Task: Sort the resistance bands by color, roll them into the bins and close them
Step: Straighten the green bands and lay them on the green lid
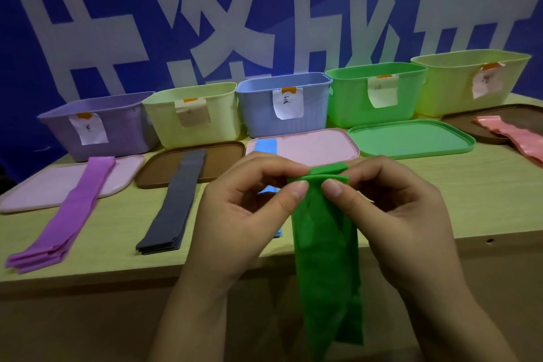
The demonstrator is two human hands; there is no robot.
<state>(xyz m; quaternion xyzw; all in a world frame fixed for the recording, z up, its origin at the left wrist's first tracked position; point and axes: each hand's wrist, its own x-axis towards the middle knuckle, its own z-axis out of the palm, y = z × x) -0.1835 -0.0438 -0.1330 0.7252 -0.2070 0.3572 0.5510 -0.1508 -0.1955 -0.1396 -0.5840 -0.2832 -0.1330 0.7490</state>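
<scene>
Before you: a pale wood-grain laminate bench (440, 185), matt; smooth plastic bins, e.g. the ribbed blue plastic bin (285, 117), each with a paper label (286, 103); a faintly glossy green plastic lid (411, 138); matt, rubbery green resistance bands (326, 258).

Single head-worn wide view, looking forward and down, close over the hands, tabletop (440, 191) and bins (282, 106) beyond

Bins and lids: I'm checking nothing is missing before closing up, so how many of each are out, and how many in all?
Bins: 5, starting with the purple bin.
Lids: 5, starting with the pink lid.
Total: 10.
</scene>
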